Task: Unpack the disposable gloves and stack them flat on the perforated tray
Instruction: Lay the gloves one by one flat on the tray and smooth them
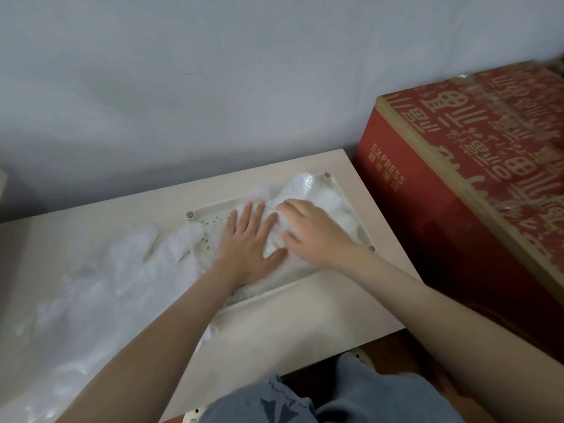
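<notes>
A cream perforated tray [205, 221] lies on the pale table near its far right corner. A pile of clear, whitish disposable gloves [308, 190] covers most of the tray. My left hand [248, 244] lies flat on the pile with straight, spread fingers. My right hand [314, 232] rests on the pile just to the right, fingers slightly bent, fingertips touching the plastic. More loose clear gloves [100, 279] are spread over the table to the left of the tray, some overlapping its left edge.
A large red cardboard box [457, 178] printed with EXPRESS stands right beside the table on the right. A grey wall rises behind the table [305, 325]. My knee in blue denim [335, 398] sits below the front edge.
</notes>
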